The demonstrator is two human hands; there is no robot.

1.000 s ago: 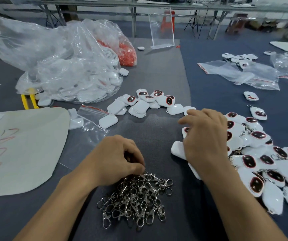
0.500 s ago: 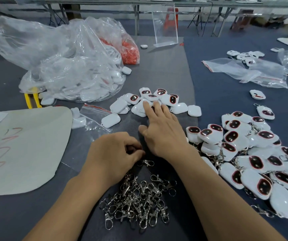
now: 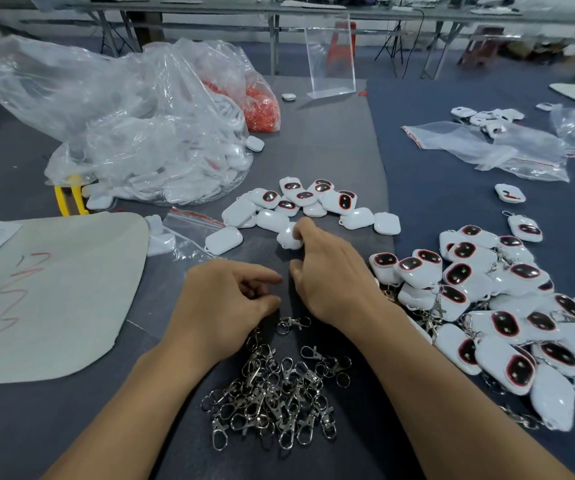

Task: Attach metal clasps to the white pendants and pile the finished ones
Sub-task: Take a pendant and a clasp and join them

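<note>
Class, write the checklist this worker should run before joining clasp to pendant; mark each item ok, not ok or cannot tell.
1. Pendant in right hand: ok, fingers curl over it.
2. Left hand holds one of the clasps: cannot tell, fingers hide it.
3. More clasps near: ok, heaped by left hand.
4. Pendant's loop turned toward left hand: cannot tell.
5. Finished pile near: ok, beside right forearm.

My left hand [image 3: 223, 299] curls inward; whether it holds anything is hidden. My right hand [image 3: 331, 271] covers part of one pendant [image 3: 288, 239] with curled fingers. The finished pile [image 3: 459, 275] runs off the right edge. Far benches [image 3: 452, 15] are blurred.
</note>
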